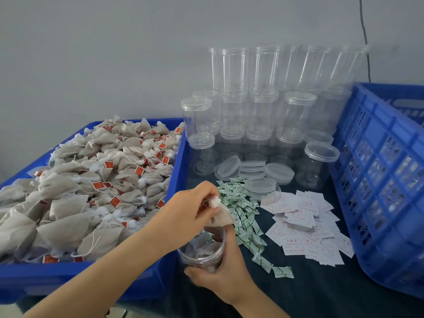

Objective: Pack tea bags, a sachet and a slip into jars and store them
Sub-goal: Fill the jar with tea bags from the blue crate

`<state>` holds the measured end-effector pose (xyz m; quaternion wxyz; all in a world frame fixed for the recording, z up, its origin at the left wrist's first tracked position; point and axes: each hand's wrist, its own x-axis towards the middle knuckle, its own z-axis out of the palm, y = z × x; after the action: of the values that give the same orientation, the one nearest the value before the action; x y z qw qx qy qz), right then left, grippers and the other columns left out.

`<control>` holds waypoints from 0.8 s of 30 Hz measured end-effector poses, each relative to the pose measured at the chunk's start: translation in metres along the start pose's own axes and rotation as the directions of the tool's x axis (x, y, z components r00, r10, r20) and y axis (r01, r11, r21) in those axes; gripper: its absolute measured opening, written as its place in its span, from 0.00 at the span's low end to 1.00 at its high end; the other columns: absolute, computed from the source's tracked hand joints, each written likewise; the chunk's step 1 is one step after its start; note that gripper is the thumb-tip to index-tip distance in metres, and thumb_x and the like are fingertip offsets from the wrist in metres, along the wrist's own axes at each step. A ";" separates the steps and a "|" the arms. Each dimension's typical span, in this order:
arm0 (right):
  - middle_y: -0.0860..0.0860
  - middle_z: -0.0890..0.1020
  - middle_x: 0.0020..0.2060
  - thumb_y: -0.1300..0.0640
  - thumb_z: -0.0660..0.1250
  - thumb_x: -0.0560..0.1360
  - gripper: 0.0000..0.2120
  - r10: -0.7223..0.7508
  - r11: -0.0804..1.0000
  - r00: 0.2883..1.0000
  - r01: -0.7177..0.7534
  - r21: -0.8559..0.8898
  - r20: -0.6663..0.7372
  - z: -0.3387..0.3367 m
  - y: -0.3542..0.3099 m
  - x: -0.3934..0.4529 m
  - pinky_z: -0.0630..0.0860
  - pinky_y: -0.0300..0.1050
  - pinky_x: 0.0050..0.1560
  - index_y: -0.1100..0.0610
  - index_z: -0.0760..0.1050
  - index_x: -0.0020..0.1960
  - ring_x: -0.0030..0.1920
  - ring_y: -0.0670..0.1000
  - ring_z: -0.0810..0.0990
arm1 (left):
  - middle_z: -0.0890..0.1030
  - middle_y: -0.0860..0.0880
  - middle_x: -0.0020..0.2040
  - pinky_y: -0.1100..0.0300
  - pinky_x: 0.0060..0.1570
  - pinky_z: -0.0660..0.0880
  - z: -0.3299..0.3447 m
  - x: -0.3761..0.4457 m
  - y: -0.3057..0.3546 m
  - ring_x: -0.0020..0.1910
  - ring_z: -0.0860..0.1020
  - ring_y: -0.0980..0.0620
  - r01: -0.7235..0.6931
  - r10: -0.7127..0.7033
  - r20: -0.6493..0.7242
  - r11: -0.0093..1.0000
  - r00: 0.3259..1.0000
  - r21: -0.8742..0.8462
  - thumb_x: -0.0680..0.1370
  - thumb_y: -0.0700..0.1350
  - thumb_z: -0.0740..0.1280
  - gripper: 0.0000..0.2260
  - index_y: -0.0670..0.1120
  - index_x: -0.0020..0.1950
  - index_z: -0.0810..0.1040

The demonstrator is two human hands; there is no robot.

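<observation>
Fingers of the left hand (195,208) pinch a beige pyramid tea bag (220,216) by its white top, just above the open clear plastic jar (203,249) that the right hand (220,274) grips. Green-printed sachets (241,216) and white paper slips (302,223) lie beside it.

left hand (190,210) pinches tea bag (221,218) over open jar (203,251) | right hand (220,269) grips jar | sachets (243,216), slips (305,223) on worktop (321,290)
</observation>
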<state>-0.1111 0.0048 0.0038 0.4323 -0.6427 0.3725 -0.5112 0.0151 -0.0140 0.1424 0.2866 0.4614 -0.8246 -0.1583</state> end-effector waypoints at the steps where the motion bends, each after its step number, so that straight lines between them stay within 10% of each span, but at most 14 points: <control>1: 0.42 0.76 0.63 0.60 0.81 0.62 0.50 -0.001 1.000 1.000 0.001 -0.002 -0.002 0.000 0.001 0.000 0.79 0.43 0.57 0.39 0.58 0.74 0.62 0.50 0.79 | 0.79 0.55 0.40 0.69 0.38 0.71 -0.001 0.000 0.000 0.40 0.75 0.58 -0.001 0.001 0.013 1.000 1.000 0.012 0.79 0.44 0.65 0.03 0.50 0.50 0.71; 17: 0.47 0.79 0.58 0.60 0.81 0.62 0.43 0.030 0.999 1.000 -0.030 0.038 0.004 -0.001 0.007 0.000 0.81 0.61 0.54 0.45 0.64 0.70 0.56 0.58 0.82 | 0.68 0.66 0.51 0.69 0.51 0.69 -0.018 -0.012 -0.007 0.51 0.70 0.67 -0.124 0.059 0.331 0.976 0.942 0.180 0.80 0.42 0.61 0.09 0.57 0.53 0.70; 24: 0.45 0.78 0.62 0.60 0.81 0.62 0.45 0.022 0.997 1.000 -0.023 0.076 0.009 0.000 0.004 0.001 0.80 0.50 0.57 0.41 0.63 0.71 0.62 0.54 0.80 | 0.70 0.59 0.56 0.65 0.52 0.69 -0.014 -0.009 -0.005 0.50 0.67 0.63 -0.191 -0.008 0.536 0.930 0.844 0.314 0.80 0.40 0.60 0.10 0.52 0.58 0.74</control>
<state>-0.1115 0.0029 0.0006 0.4637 -0.6236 0.3582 -0.5174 0.0309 -0.0083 0.1479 -0.0320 0.4035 -0.9074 -0.1133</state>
